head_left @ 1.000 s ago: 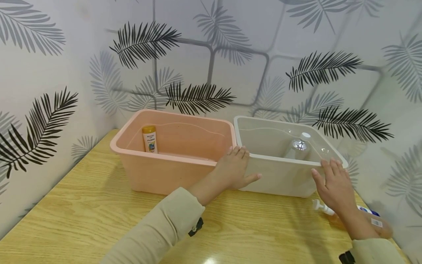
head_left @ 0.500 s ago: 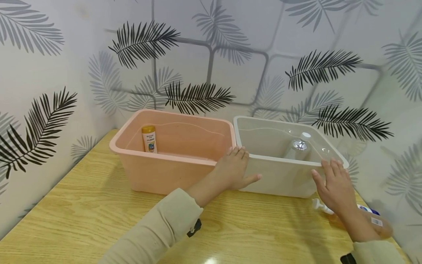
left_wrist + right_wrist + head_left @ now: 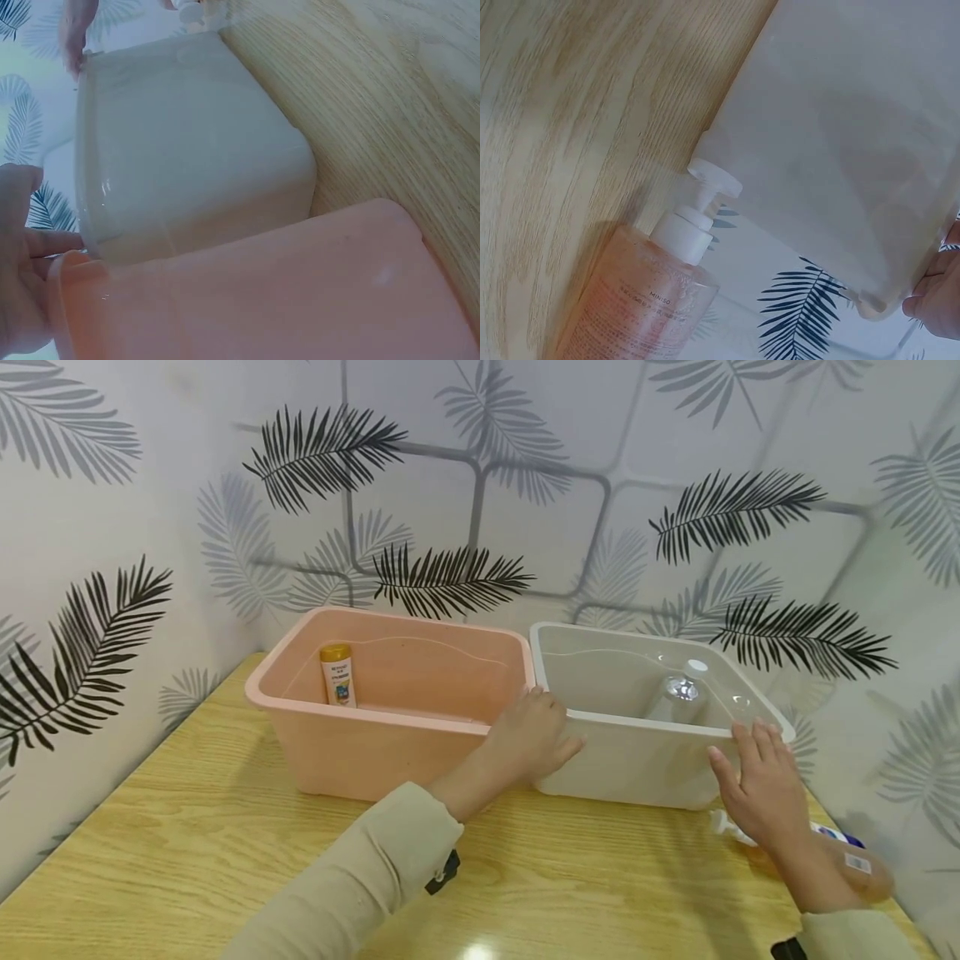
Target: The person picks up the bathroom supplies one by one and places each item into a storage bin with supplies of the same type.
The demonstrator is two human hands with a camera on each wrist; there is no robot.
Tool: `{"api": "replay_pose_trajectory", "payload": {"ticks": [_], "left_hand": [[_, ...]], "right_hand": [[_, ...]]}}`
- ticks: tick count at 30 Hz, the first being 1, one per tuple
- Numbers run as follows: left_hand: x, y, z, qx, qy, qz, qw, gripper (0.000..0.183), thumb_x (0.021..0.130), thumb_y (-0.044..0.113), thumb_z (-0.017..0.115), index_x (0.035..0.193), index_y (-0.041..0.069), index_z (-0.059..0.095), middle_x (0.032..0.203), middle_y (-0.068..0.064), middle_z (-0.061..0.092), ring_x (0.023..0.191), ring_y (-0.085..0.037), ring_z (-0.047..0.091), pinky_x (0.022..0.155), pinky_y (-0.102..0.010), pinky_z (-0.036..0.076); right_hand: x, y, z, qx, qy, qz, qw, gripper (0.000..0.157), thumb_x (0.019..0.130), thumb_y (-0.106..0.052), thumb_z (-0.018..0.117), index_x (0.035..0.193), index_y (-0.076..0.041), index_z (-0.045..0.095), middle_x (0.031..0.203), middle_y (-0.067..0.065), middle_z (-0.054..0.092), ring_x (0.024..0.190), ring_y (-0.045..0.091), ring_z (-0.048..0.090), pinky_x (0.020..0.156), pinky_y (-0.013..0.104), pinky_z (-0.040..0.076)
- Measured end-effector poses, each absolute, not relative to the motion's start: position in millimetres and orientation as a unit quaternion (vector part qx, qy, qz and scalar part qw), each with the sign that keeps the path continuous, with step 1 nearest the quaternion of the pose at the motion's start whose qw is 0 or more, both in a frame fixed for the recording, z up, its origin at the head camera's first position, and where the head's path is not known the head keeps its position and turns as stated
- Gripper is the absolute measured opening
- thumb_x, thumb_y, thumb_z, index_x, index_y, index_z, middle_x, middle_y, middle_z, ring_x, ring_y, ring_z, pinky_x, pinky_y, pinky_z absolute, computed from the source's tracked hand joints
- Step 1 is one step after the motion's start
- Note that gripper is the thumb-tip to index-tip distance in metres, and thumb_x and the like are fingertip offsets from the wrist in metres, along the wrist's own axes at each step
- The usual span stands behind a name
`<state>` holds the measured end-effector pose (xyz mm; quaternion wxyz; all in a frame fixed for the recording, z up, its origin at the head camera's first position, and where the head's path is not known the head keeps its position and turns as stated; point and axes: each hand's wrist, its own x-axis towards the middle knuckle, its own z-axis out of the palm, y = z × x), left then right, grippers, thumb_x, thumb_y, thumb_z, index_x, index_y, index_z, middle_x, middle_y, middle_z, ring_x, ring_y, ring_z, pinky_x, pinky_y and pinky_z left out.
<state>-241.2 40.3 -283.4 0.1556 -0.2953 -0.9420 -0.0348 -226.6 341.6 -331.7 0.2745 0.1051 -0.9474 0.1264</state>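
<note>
In the head view a pink plastic bin (image 3: 352, 760) stands to the left of a light grey bin (image 3: 630, 764), their rims meeting near the middle. My left hand (image 3: 525, 735) is at the pink bin's front right corner, its fingers bent over the rim; in the left wrist view one finger reaches the grey bin's rim. My right hand (image 3: 768, 785) rests on the grey bin's front rim near the right corner, fingers fairly straight. A clear bottle with a white cap (image 3: 678, 693) is inside the grey bin. A yellow-capped white bottle (image 3: 340, 677) stands in the pink bin.
A pump bottle of pinkish liquid (image 3: 641, 292) lies on the wooden table (image 3: 570, 893), partly beneath my right forearm in the head view. Beside it is a white and blue container (image 3: 838, 837), mostly hidden. A leaf-patterned wall (image 3: 630, 435) rises behind the bins.
My left hand's fingers have bent from straighter to curled over the pink bin's corner, and its thumb has drawn in. The right hand stays on the grey rim.
</note>
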Motion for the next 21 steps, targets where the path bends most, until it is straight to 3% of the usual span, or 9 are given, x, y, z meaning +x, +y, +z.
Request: {"api": "replay_pose_trajectory", "payload": {"ticks": [3,7,10,21], "left_hand": [[-246,43,-283,-0.292,-0.938,-0.048,0.179,0.049,0.095,0.041,0.043,0.107,-0.002,0.064,0.112,-0.012,0.063,0.11,-0.025,0.055,0.103,-0.032,0.04],[-251,49,-282,-0.279,-0.942,-0.057,0.175,0.059,0.095,0.045,0.042,0.127,-0.004,0.051,0.132,-0.015,0.051,0.13,-0.028,0.041,0.114,-0.034,0.026],[-256,54,-281,-0.27,-0.946,-0.061,0.168,0.066,0.094,0.048,0.043,0.133,-0.005,0.043,0.137,-0.017,0.045,0.132,-0.028,0.037,0.114,-0.036,0.027],[-271,59,-282,-0.198,-0.97,-0.131,0.055,0.087,0.091,0.059,0.038,0.146,-0.004,0.016,0.154,-0.021,0.016,0.144,-0.032,0.014,0.119,-0.038,0.012]], "right_hand": [[-226,342,-333,0.105,-0.947,0.128,0.276,0.062,0.1,-0.041,0.03,0.133,0.012,0.035,0.139,0.04,0.028,0.133,0.053,0.019,0.111,0.061,0.012],[-227,343,-332,0.106,-0.946,0.127,0.28,0.062,0.1,-0.041,0.03,0.133,0.012,0.035,0.138,0.04,0.028,0.133,0.053,0.019,0.111,0.061,0.012],[-227,344,-332,0.105,-0.946,0.127,0.279,0.063,0.1,-0.042,0.03,0.133,0.012,0.035,0.139,0.04,0.028,0.133,0.053,0.019,0.111,0.061,0.012],[-228,344,-336,0.108,-0.943,0.127,0.289,0.062,0.1,-0.041,0.031,0.133,0.011,0.035,0.139,0.039,0.028,0.134,0.052,0.018,0.112,0.059,0.011]]}}
